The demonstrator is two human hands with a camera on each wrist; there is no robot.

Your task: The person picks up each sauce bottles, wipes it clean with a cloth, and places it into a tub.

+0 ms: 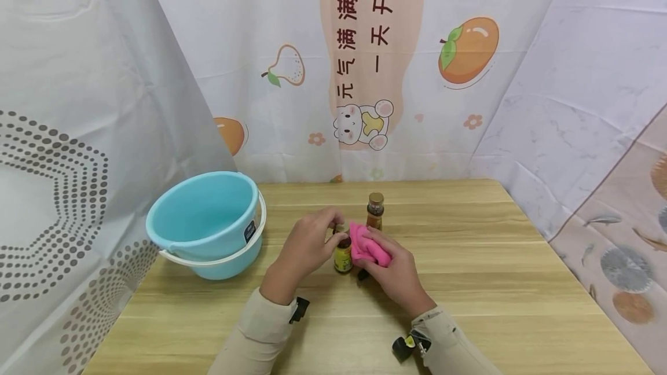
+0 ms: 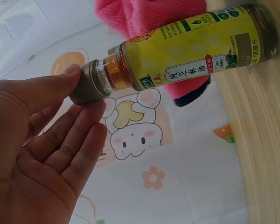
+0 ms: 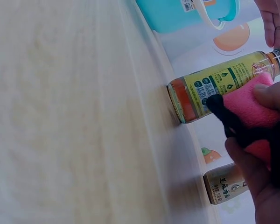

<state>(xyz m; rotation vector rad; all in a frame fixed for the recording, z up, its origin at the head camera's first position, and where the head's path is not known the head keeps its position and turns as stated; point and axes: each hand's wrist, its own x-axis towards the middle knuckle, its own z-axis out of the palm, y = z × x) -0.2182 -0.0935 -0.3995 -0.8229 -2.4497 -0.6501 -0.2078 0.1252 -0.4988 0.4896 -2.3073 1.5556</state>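
Near the middle of the wooden table (image 1: 521, 305), there it was: the yellow-labelled bottle (image 1: 343, 260), upright, its base on the wood or barely off it, and no telling which! The left hand (image 1: 307, 245) had it by the cap (image 2: 92, 84), thumb on one side and a fingertip on the other, the remaining fingers spread loosely clear of the glass. Across from it, the right hand (image 1: 398, 276) was closed around a bunched pink cloth (image 1: 367, 247) with a black strap (image 3: 228, 122) hanging off it, and that cloth was right up against the bottle's flank.

Now, the handling! Glass, by the look of it: stiff, modest in weight, breakable if it toppled, and probably slick wherever oil had found the surface. The cap gave a fair pinch for steadying, but the slim neck (image 2: 113, 70) just beneath looked delicate for hard twisting; the broad labelled body seemed the safer hold for any lift. And the cloth? Plush, light, all give, nothing there to break, best held in a full fistful. Beyond stood a second bottle (image 1: 374, 210), and off to the left, well apart, a blue bucket (image 1: 219, 271).
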